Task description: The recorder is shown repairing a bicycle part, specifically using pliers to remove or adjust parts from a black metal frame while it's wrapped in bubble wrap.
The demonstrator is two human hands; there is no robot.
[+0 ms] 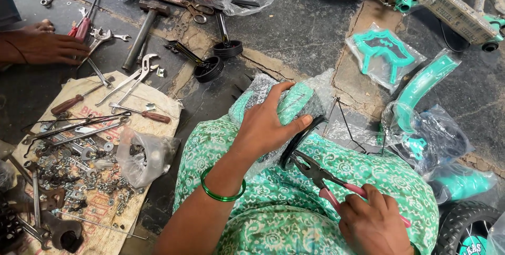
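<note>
Firmly, left hand (265, 123) grip clasps wrapped teal part (294, 102); right hand (371, 221) grip closed round pliers (321, 176).

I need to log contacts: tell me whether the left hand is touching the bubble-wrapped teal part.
Touching. The head view shows the left hand pressed flat on the bubble-wrapped teal part, its fingers and thumb curled over the wrap with no gap.

This was a bicycle repair or assembly workshop run on the ground itself. The floor (310, 29) was rough, cracked dark stone. A worn sack (105, 218) lay spread on it, heaped with nuts, washers, spanners and screwdrivers. A hammer (143, 31), adjustable pliers (138, 76) and scissors (185, 6) lay loose nearby. Teal mudguards (423, 84), still in clear plastic wrap, a small black tyre (463, 226) and training wheels (215, 60) lay scattered about.
</note>
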